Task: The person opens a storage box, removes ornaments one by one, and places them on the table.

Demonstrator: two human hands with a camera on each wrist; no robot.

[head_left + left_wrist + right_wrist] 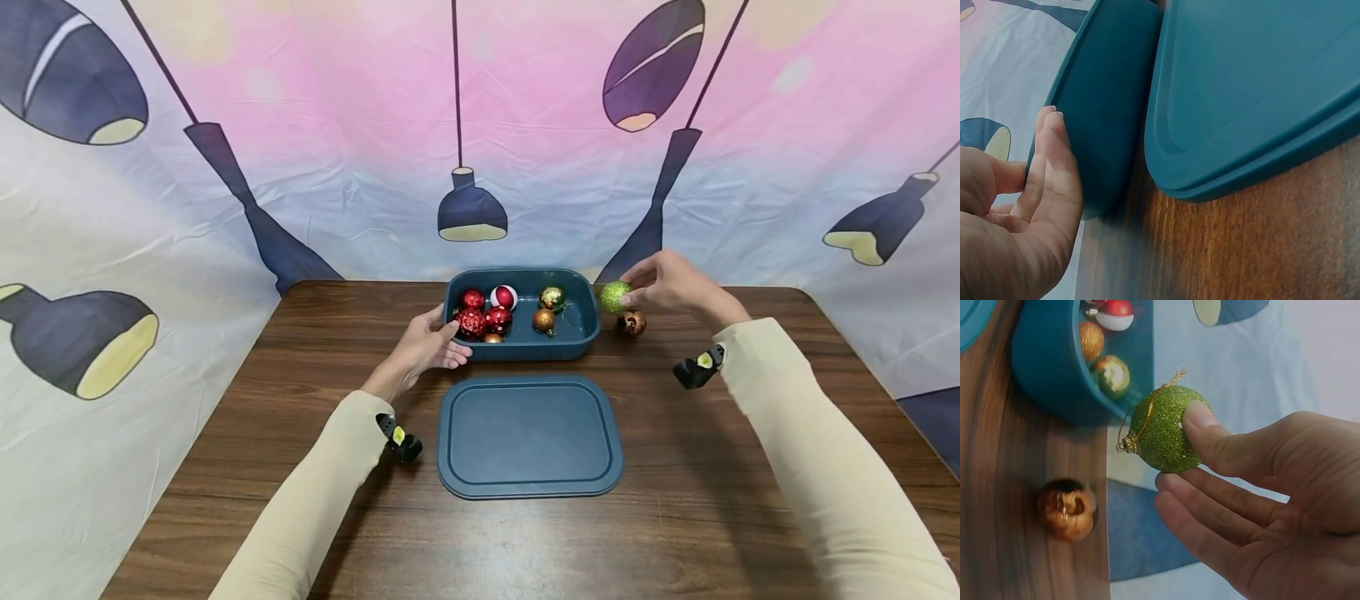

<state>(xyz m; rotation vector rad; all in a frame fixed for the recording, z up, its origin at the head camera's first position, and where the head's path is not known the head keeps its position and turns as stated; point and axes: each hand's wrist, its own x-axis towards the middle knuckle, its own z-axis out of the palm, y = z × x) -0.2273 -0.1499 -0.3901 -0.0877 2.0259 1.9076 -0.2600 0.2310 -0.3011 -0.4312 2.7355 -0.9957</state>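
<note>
A glittery green Christmas bauble (1169, 428) with a gold loop is pinched between the thumb and fingers of my right hand (670, 287), just off the right end of a dark teal storage box (525, 352). My left hand (422, 346) holds the box at its left front corner, thumb at the rim and fingers along the outer wall (1054, 169). Inside, red baubles (471, 323) and a red-and-white bauble (503, 297) lie on the left. A shiny gold bauble (1110, 375) and an orange-gold bauble (543, 321) are on the right.
A brownish-copper bauble (632, 322) lies on the wooden table (337, 500), right of the box and below my right hand. The matching flat lid (530, 437) rests in front of the box. Behind the table hangs a printed cloth (360, 167).
</note>
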